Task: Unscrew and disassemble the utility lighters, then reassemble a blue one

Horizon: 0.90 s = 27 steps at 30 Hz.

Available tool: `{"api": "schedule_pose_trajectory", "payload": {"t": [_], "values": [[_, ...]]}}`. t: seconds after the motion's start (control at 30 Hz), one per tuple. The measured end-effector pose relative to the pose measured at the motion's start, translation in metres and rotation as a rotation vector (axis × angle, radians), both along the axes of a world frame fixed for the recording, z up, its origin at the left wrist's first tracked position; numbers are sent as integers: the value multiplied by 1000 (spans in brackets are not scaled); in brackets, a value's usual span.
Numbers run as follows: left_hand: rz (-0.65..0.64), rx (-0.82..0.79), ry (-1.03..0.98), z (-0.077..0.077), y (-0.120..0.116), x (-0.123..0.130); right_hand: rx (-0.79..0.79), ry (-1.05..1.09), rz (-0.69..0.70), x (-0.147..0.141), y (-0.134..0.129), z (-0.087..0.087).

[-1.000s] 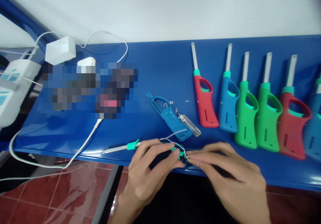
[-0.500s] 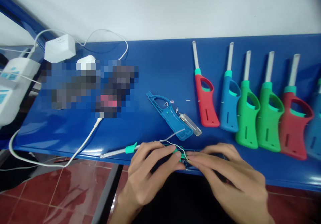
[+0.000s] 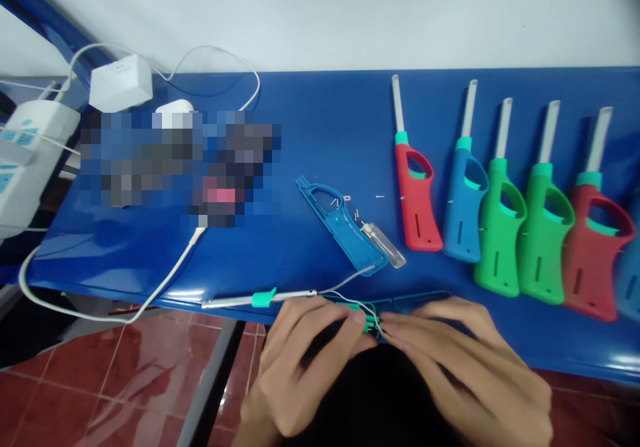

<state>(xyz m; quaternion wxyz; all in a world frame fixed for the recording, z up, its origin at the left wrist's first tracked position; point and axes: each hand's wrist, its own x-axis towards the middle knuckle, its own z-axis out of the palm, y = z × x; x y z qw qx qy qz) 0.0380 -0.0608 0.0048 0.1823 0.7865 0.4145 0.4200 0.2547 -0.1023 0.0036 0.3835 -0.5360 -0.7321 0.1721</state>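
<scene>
At the near table edge, an opened utility lighter lies under both hands. My left hand (image 3: 307,360) is closed, thumb and fingers pressed on the green inner part (image 3: 371,322). My right hand (image 3: 465,360) pinches the thin white wire (image 3: 353,301) beside that part. A blue half-shell (image 3: 420,295) shows behind my fingers; the rest of it is hidden. Leftward extends the metal lighter tube (image 3: 295,294) with a green collar (image 3: 263,298). Just beyond my hands lie the other blue half-shell (image 3: 356,243), a clear fuel tank (image 3: 384,244) and small screws (image 3: 335,202).
Several assembled lighters stand in a row at right, beginning with a red lighter (image 3: 419,207). At left are a power strip (image 3: 35,160), a white adapter box (image 3: 121,83), a white cable (image 3: 165,283) and blurred-out items. A white wall (image 3: 325,17) bounds the blue table (image 3: 320,120).
The view has shifted slightly. Both hands sit a little lower, so more of the metal tube and of the blue half-shell beneath them shows. Their grips look the same.
</scene>
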Motion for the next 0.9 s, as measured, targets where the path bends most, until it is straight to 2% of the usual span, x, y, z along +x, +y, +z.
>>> {"api": "schedule_pose_trajectory", "payload": {"t": [0.17,0.37,0.43,0.67,0.9], "values": [[-33,59,16,-2,5,-3,7,-21,58,1,4,-2],[-123,-106,26,8,4,-15,55,-13,-11,-6,12,5],[-142,-111,17,7,5,-17,79,-10,-42,-9,16,8],[-91,-42,2,0,18,-9,87,-11,-54,-15,19,7],[-112,-35,-42,0,21,-8,79,7,-41,-14,16,6]]}}
